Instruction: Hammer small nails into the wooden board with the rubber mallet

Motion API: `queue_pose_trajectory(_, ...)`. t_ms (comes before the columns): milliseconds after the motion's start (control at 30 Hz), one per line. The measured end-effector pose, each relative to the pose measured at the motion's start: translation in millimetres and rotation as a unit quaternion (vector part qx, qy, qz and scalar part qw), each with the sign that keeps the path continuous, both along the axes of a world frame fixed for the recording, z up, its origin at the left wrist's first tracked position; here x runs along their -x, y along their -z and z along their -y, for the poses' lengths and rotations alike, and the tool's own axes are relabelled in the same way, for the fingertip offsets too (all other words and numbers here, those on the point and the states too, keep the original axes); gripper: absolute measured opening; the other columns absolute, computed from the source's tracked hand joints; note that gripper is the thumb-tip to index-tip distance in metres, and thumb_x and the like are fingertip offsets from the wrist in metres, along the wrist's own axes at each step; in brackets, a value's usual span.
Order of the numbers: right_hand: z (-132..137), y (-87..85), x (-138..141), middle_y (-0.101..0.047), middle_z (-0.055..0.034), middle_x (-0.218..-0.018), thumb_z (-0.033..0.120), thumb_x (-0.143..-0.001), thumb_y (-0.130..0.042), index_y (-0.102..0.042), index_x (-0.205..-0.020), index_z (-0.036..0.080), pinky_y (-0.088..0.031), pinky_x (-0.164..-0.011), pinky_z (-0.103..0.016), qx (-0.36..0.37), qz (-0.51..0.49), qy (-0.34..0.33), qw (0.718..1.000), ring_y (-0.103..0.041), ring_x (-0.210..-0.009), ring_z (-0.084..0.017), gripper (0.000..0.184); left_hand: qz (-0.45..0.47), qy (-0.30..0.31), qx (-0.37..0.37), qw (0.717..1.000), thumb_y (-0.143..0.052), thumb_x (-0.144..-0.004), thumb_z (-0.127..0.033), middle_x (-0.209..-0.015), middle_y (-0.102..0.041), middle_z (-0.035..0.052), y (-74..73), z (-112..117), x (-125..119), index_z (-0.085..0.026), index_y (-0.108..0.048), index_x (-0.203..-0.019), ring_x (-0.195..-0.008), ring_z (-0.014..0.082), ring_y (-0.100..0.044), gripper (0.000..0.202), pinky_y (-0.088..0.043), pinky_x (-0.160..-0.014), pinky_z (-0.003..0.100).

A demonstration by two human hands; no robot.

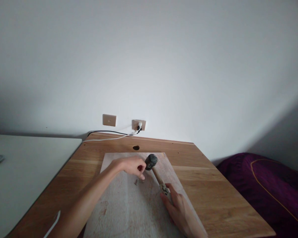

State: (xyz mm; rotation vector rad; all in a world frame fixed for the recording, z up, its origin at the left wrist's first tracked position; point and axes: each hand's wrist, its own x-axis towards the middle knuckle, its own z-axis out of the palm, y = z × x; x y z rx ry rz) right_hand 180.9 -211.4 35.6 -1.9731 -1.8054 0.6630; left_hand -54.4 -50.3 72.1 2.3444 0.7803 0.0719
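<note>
My right hand (pixel 177 205) is wrapped round the lower handle of a mallet (pixel 158 175), which has a black head and a wooden shaft with a patterned grip. The mallet's head is raised beside the fingers of my left hand (pixel 132 166). Those fingers are curled into a pinch low over a pale wooden board (pixel 124 205); whatever they hold is too small or hidden to make out. Just below the left fingertips, a small nail-like piece (pixel 135 182) shows on the board.
The board lies on a brown wooden table (pixel 221 195) against a wall. Cables (pixel 109 138) run along the back edge to a wall socket (pixel 139 125), near a round hole (pixel 136 147). A white surface (pixel 27 172) adjoins on the left; a purple cushion-like object (pixel 258 185) is at right.
</note>
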Motion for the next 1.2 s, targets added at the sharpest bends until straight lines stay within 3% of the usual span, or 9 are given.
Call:
queue_pose_trajectory(133,1.2,-7.2,2.0,-0.077,-0.0125,-0.1,0.047,-0.098,-0.033,-0.055,-0.141,0.014,-0.054,-0.082,-0.032,0.042,-0.016,-0.02,0.999,-0.074,-0.092,-0.027,0.058,0.03,-0.069,-0.027,0.997,-0.078,-0.077,-0.02,-0.072,-0.062,-0.004,-12.3,-9.7,24.1,-0.018,-0.063,-0.075,-0.069,0.0126,-0.057,0.015,-0.037,-0.062,0.022)
queue_pose_trajectory(300,1.5,-3.9,0.1,-0.077,-0.0133,-0.104,0.047,-0.097,-0.034,-0.054,-0.142,0.015,-0.052,-0.089,-0.034,0.037,0.003,-0.003,0.999,-0.072,-0.102,-0.029,0.059,0.013,-0.11,-0.049,0.993,-0.068,-0.077,-0.012,-0.077,-0.066,-0.0022,-10.2,-21.6,44.4,-0.018,-0.064,-0.08,-0.074,0.0144,-0.061,0.007,-0.04,-0.065,0.022)
queue_pose_trajectory(500,2.3,-7.1,0.5,-0.076,-0.0146,-0.105,0.049,-0.097,-0.036,-0.051,-0.147,0.013,-0.052,-0.088,-0.034,0.055,0.002,0.005,0.998,-0.073,-0.098,-0.029,0.063,0.014,-0.122,-0.048,0.991,-0.058,-0.076,-0.004,-0.083,-0.073,0.0009,-4.5,-27.9,53.4,-0.018,-0.07,-0.097,-0.078,0.0163,-0.066,0.028,-0.043,-0.068,0.023)
queue_pose_trajectory(667,2.2,-11.3,1.0,-0.077,-0.0122,-0.096,0.047,-0.099,-0.031,-0.049,-0.147,0.012,-0.053,-0.078,-0.031,0.071,-0.008,-0.008,0.997,-0.074,-0.083,-0.025,0.062,0.035,-0.139,-0.036,0.989,-0.059,-0.08,-0.012,-0.082,-0.074,0.0028,-1.8,-29.8,55.2,-0.017,-0.07,-0.089,-0.074,0.0163,-0.066,0.014,-0.043,-0.066,0.023)
queue_pose_trajectory(800,0.8,-5.5,0.9,-0.077,-0.0144,-0.099,0.046,-0.097,-0.035,-0.052,-0.144,0.012,-0.052,-0.085,-0.033,0.045,0.008,0.005,0.999,-0.073,-0.096,-0.028,0.061,0.053,-0.14,-0.046,0.988,-0.066,-0.078,-0.017,-0.08,-0.071,0.0013,2.1,-32.1,55.2,-0.017,-0.069,-0.082,-0.076,0.0162,-0.065,0.005,-0.044,-0.069,0.024)
queue_pose_trajectory(967,0.7,0.4,-0.4,-0.077,-0.0109,-0.104,0.051,-0.099,-0.033,-0.052,-0.145,0.018,-0.054,-0.07,-0.03,0.059,-0.023,0.004,0.998,-0.074,-0.08,-0.025,0.059,0.042,-0.156,-0.047,0.986,-0.066,-0.077,-0.019,-0.075,-0.068,-0.0002,7.6,-35.6,55.9,-0.018,-0.066,-0.08,-0.072,0.0154,-0.063,0.003,-0.042,-0.065,0.024)
queue_pose_trajectory(1200,-0.3,5.5,-3.6,-0.075,-0.0151,-0.112,0.05,-0.097,-0.034,-0.051,-0.146,0.014,-0.051,-0.096,-0.035,0.044,0.006,0.004,0.999,-0.07,-0.111,-0.028,0.063,0.033,-0.16,-0.056,0.985,-0.068,-0.078,-0.022,-0.076,-0.066,-0.001,6.6,-34.0,54.6,-0.018,-0.063,-0.079,-0.073,0.0151,-0.061,0.006,-0.04,-0.065,0.024)
